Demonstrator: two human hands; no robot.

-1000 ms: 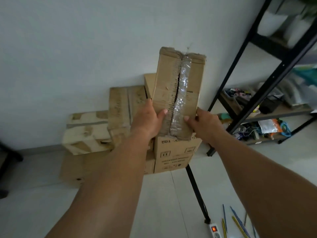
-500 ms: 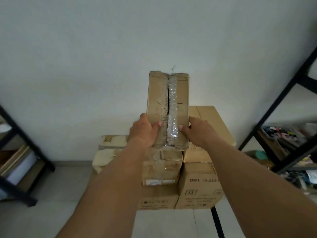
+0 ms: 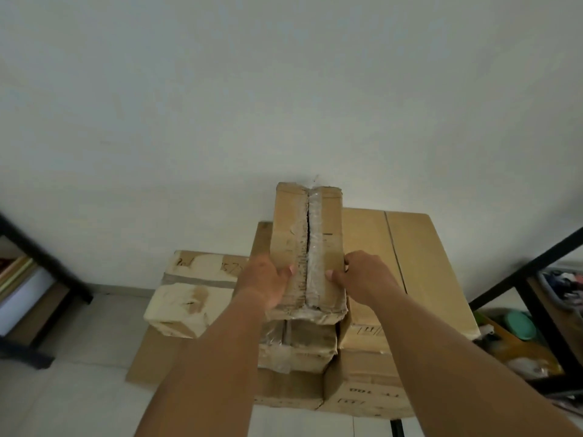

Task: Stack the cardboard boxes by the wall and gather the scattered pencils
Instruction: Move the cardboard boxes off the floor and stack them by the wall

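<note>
Cardboard boxes (image 3: 362,370) are piled against the white wall (image 3: 284,89), and you hold one more over them. At the far left stands a black shelf frame (image 3: 41,269). Next comes a pale taped box (image 3: 192,294), lying on a flat cardboard sheet (image 3: 148,357) on the floor. Your left hand (image 3: 265,285) grips the left side of the narrow box (image 3: 307,247), thumb pressed on its top face beside the torn, taped seam. That box lies lengthwise toward the wall at the middle of the pile, its near end over a small wrapped box (image 3: 299,348); whether the two touch, you cannot tell. Your right hand (image 3: 362,279) clasps the narrow box's right side, thumb on top. Just right of it is a wide box (image 3: 410,263), then a second black shelf (image 3: 536,279).
</note>
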